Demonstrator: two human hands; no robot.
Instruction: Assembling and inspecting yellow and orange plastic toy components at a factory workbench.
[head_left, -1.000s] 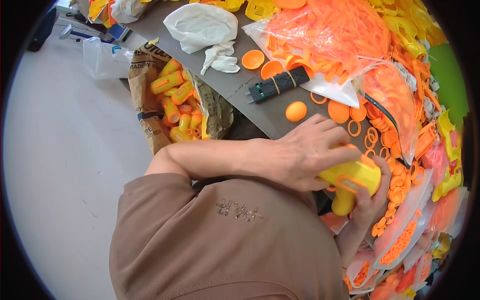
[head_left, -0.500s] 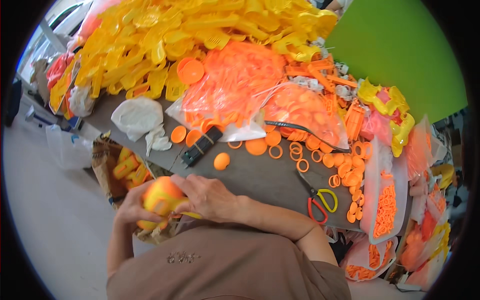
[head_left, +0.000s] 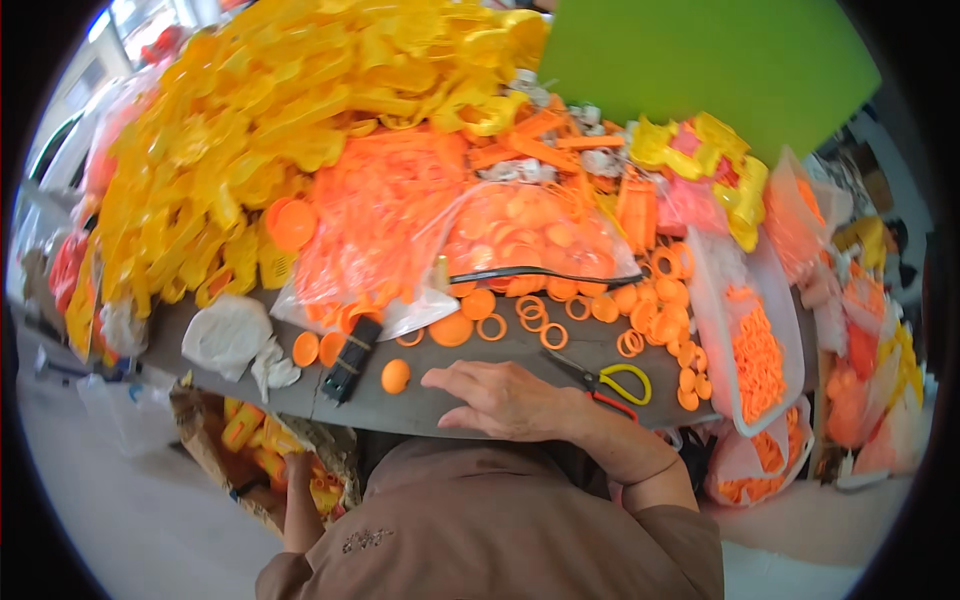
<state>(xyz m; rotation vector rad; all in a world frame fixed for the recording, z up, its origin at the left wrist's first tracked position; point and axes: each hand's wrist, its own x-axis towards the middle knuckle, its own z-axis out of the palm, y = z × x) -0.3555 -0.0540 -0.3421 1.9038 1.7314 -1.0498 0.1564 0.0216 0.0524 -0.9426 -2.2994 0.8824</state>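
Observation:
My right hand (head_left: 505,400) hovers over the near part of the grey table, fingers stretched to the left and holding nothing. Just left of its fingertips sits an orange dome-shaped piece (head_left: 395,376). A black block with a band round it (head_left: 352,360) lies beyond that, beside two orange discs (head_left: 318,348). My left hand (head_left: 297,462) reaches down into a brown paper sack (head_left: 200,425) below the table edge, among yellow and orange toy-like pieces (head_left: 250,430). Its fingers are hidden there. Scissors (head_left: 600,378) with one yellow-green and one red handle lie by my right wrist.
Yellow plastic parts (head_left: 220,130) are heaped at the back left. Clear bags of orange parts (head_left: 380,210) fill the middle, with loose orange rings (head_left: 532,312) before them. A white bin (head_left: 705,330) stands right, a green panel (head_left: 700,70) behind.
The orange-and-yellow piece both hands held has left them. My left hand has gone down into the sack; my right hand has moved right over the table. The view has shifted right.

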